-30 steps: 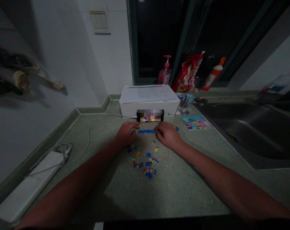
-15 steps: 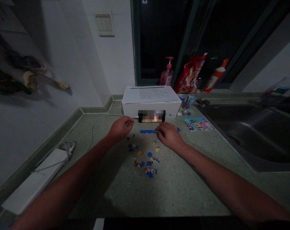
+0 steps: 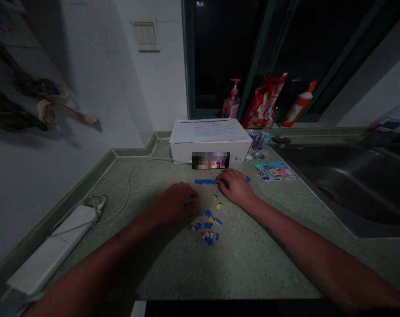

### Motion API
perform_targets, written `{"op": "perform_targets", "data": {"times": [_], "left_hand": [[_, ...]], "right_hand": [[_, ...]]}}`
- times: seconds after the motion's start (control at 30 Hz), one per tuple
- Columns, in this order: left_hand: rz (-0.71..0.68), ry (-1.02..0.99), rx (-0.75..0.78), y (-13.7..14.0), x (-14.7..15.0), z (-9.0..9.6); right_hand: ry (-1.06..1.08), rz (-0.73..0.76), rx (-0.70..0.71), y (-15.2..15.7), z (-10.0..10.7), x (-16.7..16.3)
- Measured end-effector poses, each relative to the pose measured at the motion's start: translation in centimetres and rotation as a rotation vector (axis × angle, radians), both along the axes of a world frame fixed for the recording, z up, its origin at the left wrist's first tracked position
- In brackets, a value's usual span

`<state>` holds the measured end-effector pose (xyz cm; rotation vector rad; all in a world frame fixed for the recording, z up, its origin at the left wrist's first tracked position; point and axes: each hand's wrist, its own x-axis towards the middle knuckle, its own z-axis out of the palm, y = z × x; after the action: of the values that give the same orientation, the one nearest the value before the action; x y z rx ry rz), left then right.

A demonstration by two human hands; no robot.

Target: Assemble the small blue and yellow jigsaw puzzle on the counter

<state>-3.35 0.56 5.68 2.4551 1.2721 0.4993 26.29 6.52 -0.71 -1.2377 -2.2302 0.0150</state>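
A joined strip of blue jigsaw puzzle pieces (image 3: 205, 181) lies on the counter below the phone. My right hand (image 3: 236, 188) rests palm down at the strip's right end, its fingers loosely bent and the fingertips partly hidden. Blurred slightly, my left hand (image 3: 177, 201) hovers over the left side of the loose puzzle pieces (image 3: 210, 235), thumb and fingers apart. Several pieces under it are hidden. Beside my right hand are a few more puzzle pieces (image 3: 246, 177), partly covered by it.
A phone (image 3: 210, 160) leans on a white box (image 3: 180, 152). Right of it lies a colourful picture card (image 3: 276, 171), close to the metal sink (image 3: 351, 189). At left, a white power strip (image 3: 54, 248) trails a cable (image 3: 127, 185). Cans (image 3: 263, 140) stand behind.
My left hand has come down and nearer, from beside the phone to above the loose puzzle pieces, and its fingers have spread. My right hand stays by the blue strip.
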Motion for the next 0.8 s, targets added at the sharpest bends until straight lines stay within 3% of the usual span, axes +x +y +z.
{"op": "perform_targets", "data": {"times": [0.8], "left_hand": [[-0.020, 0.074, 0.013, 0.3, -0.2, -0.9]], "right_hand": [[-0.005, -0.011, 0.019, -0.1, -0.2, -0.1]]}}
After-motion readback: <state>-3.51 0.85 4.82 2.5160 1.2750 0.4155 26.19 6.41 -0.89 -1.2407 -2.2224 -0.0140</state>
